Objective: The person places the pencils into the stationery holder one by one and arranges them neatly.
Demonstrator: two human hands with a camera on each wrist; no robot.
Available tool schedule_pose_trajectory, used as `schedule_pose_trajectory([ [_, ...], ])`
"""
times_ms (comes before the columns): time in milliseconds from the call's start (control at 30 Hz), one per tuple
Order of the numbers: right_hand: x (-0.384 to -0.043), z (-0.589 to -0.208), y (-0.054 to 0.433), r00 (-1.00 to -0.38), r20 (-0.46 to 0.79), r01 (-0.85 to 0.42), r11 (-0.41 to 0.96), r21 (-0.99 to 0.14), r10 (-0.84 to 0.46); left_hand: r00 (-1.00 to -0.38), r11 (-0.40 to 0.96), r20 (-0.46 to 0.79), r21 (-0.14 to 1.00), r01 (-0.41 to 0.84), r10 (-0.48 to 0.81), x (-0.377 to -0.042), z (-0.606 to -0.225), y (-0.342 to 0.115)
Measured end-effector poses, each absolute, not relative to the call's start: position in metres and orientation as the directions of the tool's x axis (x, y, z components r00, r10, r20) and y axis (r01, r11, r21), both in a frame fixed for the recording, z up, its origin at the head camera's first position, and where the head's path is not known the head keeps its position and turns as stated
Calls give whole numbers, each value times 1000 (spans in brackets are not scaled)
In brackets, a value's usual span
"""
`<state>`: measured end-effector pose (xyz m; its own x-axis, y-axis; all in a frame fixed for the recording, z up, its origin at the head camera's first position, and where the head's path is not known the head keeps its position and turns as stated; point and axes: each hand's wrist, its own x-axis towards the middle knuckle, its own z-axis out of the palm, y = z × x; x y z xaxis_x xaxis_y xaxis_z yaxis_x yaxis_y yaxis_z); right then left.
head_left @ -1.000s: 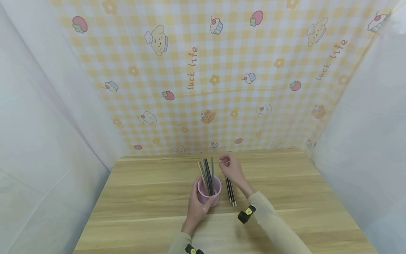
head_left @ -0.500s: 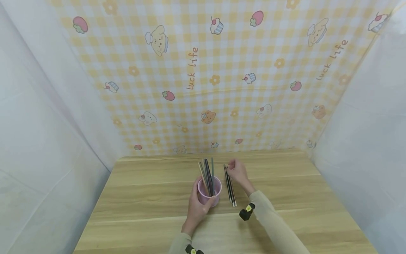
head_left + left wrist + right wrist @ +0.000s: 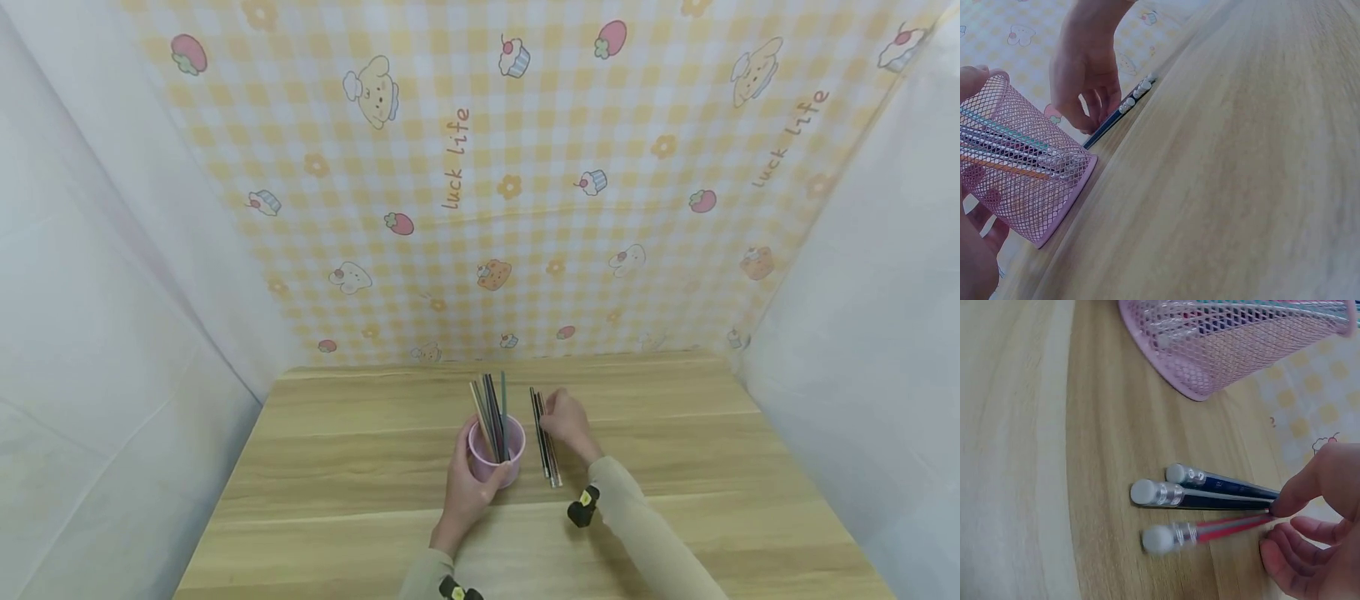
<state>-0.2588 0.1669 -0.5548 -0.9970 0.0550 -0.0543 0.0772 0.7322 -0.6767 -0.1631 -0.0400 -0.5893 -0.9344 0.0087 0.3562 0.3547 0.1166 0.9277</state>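
Observation:
A pink mesh pencil cup (image 3: 497,471) stands on the table with several pencils (image 3: 489,417) leaning inside it. My left hand (image 3: 468,492) grips the cup round its side, thumb at the front. Right of the cup, dark pencils (image 3: 1210,499) with white erasers lie side by side on the wood. Beside them is a red-striped pencil (image 3: 1232,526), its eraser end slightly blurred. My right hand (image 3: 567,422) pinches this red pencil between thumb and fingers. The far ends of the pencils are hidden behind the fingers in the right wrist view.
The wooden table (image 3: 337,483) runs back to a yellow checked cloth (image 3: 420,275) with cartoon prints. White sheets (image 3: 112,350) hang along both sides. A small black wrist camera (image 3: 583,507) sits on the right sleeve.
My right hand has come from beyond the far ends of the loose pencils, moving right and nearer along them, and now pinches the red one. The left hand and cup have stayed put.

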Motion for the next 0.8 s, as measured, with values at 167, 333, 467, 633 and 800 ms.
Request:
schedule_pose_trajectory([
  [167, -259, -555, 164, -996, -40, 84, 794, -602, 75, -930, 111, 367, 924, 365, 11, -163, -589, -40],
  [333, -262, -556, 164, -990, -87, 143, 809, -570, 114, -928, 106, 373, 922, 372, 12, -163, -589, -40],
  [467, -263, -554, 168, -987, -124, 155, 806, -570, 103, -929, 104, 369, 924, 369, 14, -163, -588, -40],
  [633, -265, -549, 174, -991, -118, 119, 810, -574, 62, -929, 111, 369, 923, 368, 14, -162, -587, -41],
  [800, -268, -542, 178, -997, -62, 74, 795, -602, 46, -931, 109, 363, 926, 363, 14, -162, -587, -40],
])
